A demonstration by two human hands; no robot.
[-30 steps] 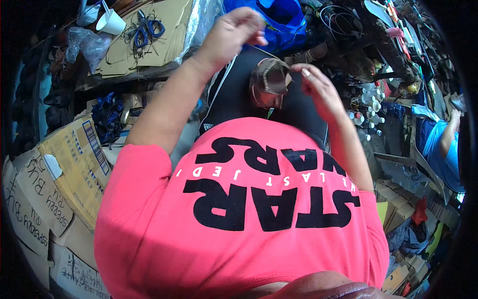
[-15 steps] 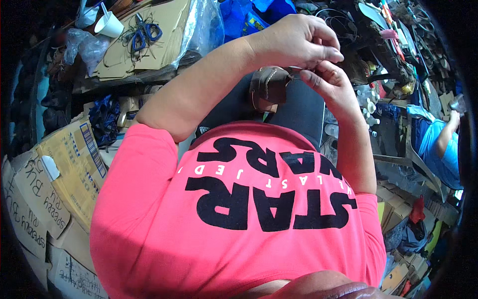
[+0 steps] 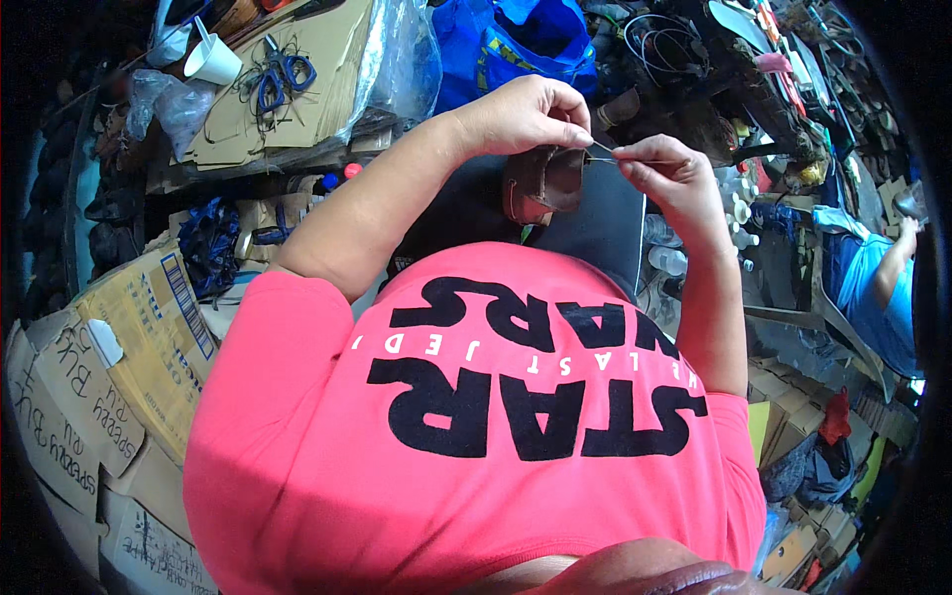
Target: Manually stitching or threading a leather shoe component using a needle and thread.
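On my lap, between my dark-trousered thighs, sits a brown leather shoe piece with pale stitching along its edge. My left hand is just above it, thumb and forefinger pinched together on a thin strand that looks like thread. To the right of the leather, my right hand pinches the thread between thumb and fingertips. Fine lines stretch across the short gap between the leather, my left fingertips and my right hand. Whether a needle is among them is too small to tell.
Scissors with blue handles lie on stacked tan sheets at the upper left, near a white cup. A blue bag stands ahead. Cardboard boxes fill the left. Clear bottles are at right; a person in blue sits farther right.
My hands have moved apart, the left one shifting left and down, the right one slightly right. The strands between them now show taut. The leather piece has shifted a little.
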